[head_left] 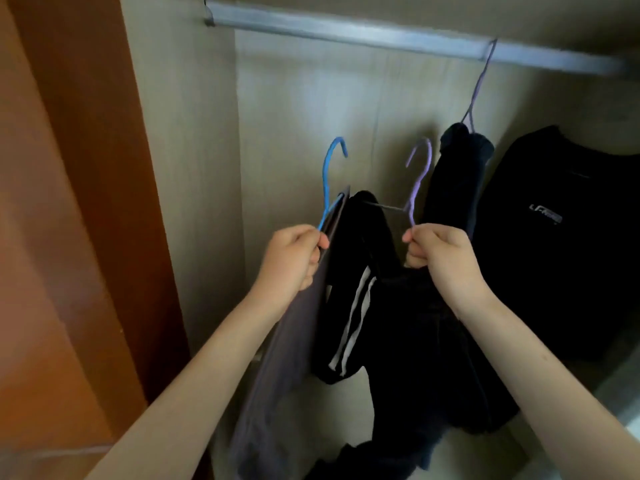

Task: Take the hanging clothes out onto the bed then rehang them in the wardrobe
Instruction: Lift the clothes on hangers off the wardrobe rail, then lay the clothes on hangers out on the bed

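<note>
My left hand (294, 258) grips a blue hanger (329, 174) that carries a grey-brown garment (277, 358) hanging down. A purple hanger (419, 178) with black clothes, one with white stripes (353, 327), is gripped by my right hand (440, 254). Both hooks are well below the metal rail (381, 31) and off it. Another purple hanger (479, 84) hangs on the rail at the right with a dark garment (457, 174).
A black top with a small logo (554, 237) hangs at the far right inside the wardrobe. The wardrobe's pale back panel (294, 116) is behind the hangers. An orange-brown door (69, 202) stands at the left.
</note>
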Action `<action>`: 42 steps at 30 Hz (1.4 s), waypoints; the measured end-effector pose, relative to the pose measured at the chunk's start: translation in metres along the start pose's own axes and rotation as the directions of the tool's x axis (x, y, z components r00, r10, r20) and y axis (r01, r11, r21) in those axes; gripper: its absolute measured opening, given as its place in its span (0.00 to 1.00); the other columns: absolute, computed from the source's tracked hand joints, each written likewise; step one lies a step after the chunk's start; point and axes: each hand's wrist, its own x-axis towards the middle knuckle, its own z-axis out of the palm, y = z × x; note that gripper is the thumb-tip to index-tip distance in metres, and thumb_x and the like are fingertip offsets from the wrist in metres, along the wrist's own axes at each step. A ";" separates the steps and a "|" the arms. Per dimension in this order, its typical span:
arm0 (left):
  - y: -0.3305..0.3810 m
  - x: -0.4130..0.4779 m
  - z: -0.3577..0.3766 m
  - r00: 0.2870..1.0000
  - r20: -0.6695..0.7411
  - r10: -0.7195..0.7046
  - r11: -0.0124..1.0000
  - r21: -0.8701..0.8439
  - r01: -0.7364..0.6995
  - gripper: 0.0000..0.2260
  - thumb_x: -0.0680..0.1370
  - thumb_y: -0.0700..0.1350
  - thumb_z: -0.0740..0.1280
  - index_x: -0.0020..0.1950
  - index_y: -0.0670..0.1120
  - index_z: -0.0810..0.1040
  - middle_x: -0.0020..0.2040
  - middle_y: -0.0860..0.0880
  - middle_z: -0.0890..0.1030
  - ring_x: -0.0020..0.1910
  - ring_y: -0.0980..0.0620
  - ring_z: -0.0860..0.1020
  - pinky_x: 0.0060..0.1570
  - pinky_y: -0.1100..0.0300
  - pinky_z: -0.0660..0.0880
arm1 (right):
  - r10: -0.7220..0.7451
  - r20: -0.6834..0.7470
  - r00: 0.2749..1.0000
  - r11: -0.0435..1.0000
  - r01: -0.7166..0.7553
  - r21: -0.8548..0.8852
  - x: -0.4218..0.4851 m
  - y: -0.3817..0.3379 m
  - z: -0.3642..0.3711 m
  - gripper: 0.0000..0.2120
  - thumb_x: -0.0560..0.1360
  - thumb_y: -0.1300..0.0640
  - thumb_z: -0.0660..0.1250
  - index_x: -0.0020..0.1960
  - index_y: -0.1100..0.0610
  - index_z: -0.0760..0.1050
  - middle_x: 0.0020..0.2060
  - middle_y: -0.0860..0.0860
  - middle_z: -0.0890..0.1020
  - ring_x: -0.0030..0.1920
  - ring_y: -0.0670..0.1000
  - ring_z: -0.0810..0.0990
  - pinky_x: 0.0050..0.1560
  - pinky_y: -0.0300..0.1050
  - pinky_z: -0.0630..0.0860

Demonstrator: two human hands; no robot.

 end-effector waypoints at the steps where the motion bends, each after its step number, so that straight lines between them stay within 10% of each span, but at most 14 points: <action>1: -0.021 -0.013 -0.006 0.999 0.020 -0.033 0.999 0.003 0.033 0.14 0.81 0.38 0.55 0.36 0.44 0.72 0.23 0.54 0.61 0.18 0.60 0.56 0.19 0.72 0.51 | 0.021 -0.015 1.000 1.000 -0.021 0.006 -0.020 0.015 -0.003 0.16 0.78 0.70 0.53 0.35 0.62 0.71 0.20 0.44 0.62 0.21 0.43 0.59 0.24 0.34 0.59; 12: -0.143 -0.112 -0.083 0.813 0.504 -0.291 0.957 0.168 0.237 0.15 0.83 0.40 0.56 0.37 0.41 0.72 0.23 0.54 0.59 0.19 0.58 0.55 0.17 0.68 0.53 | 0.151 -0.520 0.841 0.952 -0.266 -0.153 -0.252 0.105 0.039 0.15 0.81 0.65 0.55 0.37 0.63 0.72 0.25 0.49 0.62 0.26 0.46 0.60 0.26 0.34 0.59; 21: -0.095 -0.152 -0.125 0.326 0.941 -0.092 0.995 0.073 0.070 0.16 0.82 0.41 0.57 0.36 0.46 0.74 0.24 0.55 0.61 0.21 0.57 0.57 0.21 0.66 0.55 | -0.103 -0.906 0.411 0.911 -0.327 -0.252 -0.396 0.022 0.160 0.15 0.81 0.63 0.56 0.36 0.64 0.71 0.24 0.46 0.62 0.26 0.48 0.60 0.28 0.37 0.58; 35: 0.034 -0.332 -0.179 -0.401 0.894 0.198 0.976 -0.142 0.167 0.17 0.82 0.40 0.58 0.35 0.48 0.77 0.24 0.54 0.61 0.23 0.55 0.57 0.26 0.57 0.49 | -0.421 -0.852 -0.312 0.858 -0.441 -0.263 -0.624 -0.141 0.396 0.13 0.79 0.62 0.59 0.38 0.66 0.74 0.25 0.53 0.65 0.26 0.50 0.62 0.28 0.39 0.59; 42: 0.041 -0.479 -0.259 -0.562 0.800 0.211 0.971 -0.102 0.218 0.14 0.82 0.39 0.58 0.38 0.40 0.75 0.25 0.52 0.59 0.21 0.56 0.55 0.23 0.71 0.53 | -0.474 -0.699 -0.535 0.848 -0.492 -0.199 -0.759 -0.158 0.545 0.14 0.79 0.58 0.60 0.38 0.63 0.75 0.24 0.51 0.64 0.25 0.50 0.61 0.29 0.42 0.59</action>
